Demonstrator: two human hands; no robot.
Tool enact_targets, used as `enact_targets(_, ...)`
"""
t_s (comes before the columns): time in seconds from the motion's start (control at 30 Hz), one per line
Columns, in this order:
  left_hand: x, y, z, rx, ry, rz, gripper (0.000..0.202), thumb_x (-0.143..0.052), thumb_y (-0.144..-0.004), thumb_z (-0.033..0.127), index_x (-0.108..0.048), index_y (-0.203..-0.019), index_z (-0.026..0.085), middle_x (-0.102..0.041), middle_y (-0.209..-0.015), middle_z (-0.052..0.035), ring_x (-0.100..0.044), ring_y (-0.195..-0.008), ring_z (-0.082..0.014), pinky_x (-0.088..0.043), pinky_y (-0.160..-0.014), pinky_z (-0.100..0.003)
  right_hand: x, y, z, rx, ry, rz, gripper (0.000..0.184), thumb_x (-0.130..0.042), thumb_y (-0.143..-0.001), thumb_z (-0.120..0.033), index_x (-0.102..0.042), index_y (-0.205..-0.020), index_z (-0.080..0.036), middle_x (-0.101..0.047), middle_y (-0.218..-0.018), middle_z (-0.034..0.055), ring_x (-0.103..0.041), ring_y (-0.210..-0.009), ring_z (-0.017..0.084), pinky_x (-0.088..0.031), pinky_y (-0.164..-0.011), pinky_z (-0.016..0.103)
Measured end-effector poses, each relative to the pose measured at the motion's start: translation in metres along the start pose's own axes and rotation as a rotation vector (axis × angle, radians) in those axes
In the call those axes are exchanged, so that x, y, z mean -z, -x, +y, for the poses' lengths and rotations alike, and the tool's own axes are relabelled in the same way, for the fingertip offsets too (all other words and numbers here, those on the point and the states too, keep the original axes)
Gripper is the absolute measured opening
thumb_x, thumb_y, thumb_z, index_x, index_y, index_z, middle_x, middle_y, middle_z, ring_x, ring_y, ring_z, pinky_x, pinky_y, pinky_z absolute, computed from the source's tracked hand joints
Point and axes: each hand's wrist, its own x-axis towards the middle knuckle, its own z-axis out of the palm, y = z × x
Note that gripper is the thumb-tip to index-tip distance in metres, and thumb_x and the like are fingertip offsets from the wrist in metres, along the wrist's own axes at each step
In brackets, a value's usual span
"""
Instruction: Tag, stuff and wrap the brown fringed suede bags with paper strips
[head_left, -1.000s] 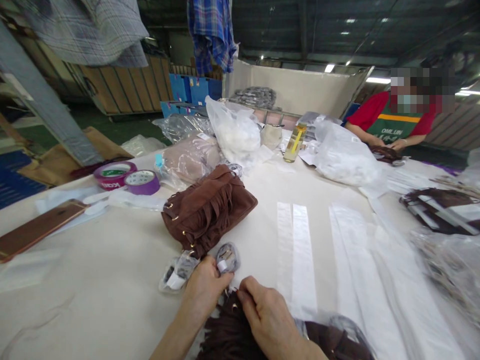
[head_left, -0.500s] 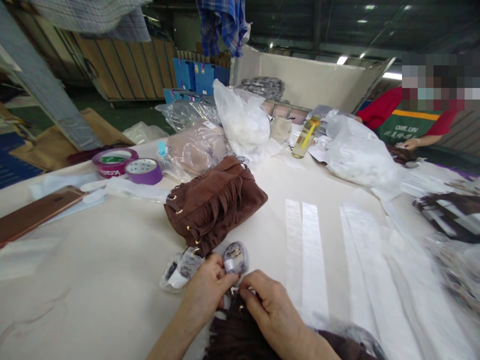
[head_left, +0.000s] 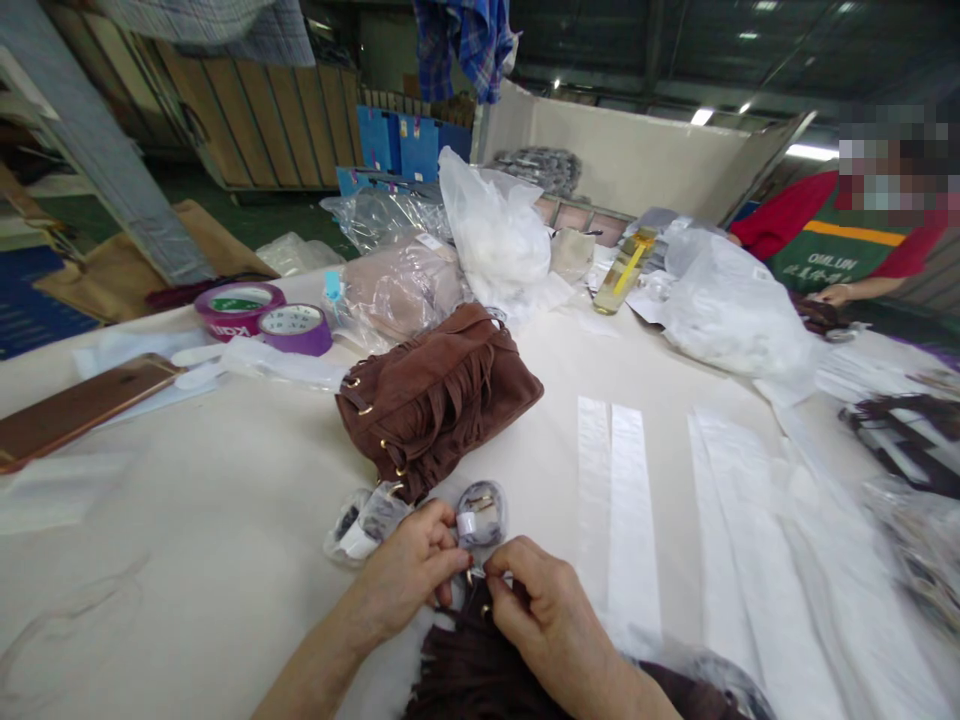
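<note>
My left hand (head_left: pixel 409 572) and my right hand (head_left: pixel 541 615) meet at the near edge of the table, fingers pinched together on a small metal fitting at the top of a dark brown fringed bag (head_left: pixel 480 675) that lies under my wrists. Just beyond my fingertips lie two small plastic-wrapped hardware pieces (head_left: pixel 480 512), one of them (head_left: pixel 364 522) to the left. A second brown suede fringed bag (head_left: pixel 439 395) rests farther out on the white table (head_left: pixel 187 520).
Two purple tape rolls (head_left: pixel 262 318) and a phone (head_left: pixel 79 405) lie at the left. White paper strips (head_left: pixel 615 500) cover the right side. Plastic bags (head_left: pixel 499 235), a bottle (head_left: pixel 626 272) and a wrapped beige bag (head_left: pixel 401 290) stand at the back. Another person in red (head_left: pixel 832 245) works far right.
My view has shifted a little, so everything sits slightly right and higher. Both hands stay pinched at the bag's top, fingers working closer together.
</note>
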Motion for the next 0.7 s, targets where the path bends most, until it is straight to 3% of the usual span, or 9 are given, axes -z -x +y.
enact_targets(0.27,0.002,0.001,-0.004,-0.033,0.085,-0.060,0.031,-0.050,-0.064,0.032,-0.041,-0.089,0.016,-0.050,-0.062,0.0063,-0.052,-0.049,-0.0082,-0.041,-0.048,-0.021,0.005,-0.004,0.002,0.017,-0.002,-0.053,0.017,-0.043,-0.069,-0.004,-0.053,-0.067,-0.018,-0.050,-0.065,-0.0028,-0.046,-0.057,0.008,-0.032,-0.053,0.019)
enact_targets(0.7,0.002,-0.001,-0.006,-0.033,0.035,-0.022,0.027,-0.048,-0.065,0.024,-0.043,-0.090,0.015,-0.051,-0.063,0.0059,-0.053,-0.047,-0.0100,-0.039,-0.046,-0.021,0.012,-0.014,-0.004,0.012,0.096,-0.143,0.021,-0.043,-0.062,0.003,-0.052,-0.062,-0.016,-0.052,-0.064,-0.0025,-0.046,-0.055,0.007,-0.030,-0.051,0.017)
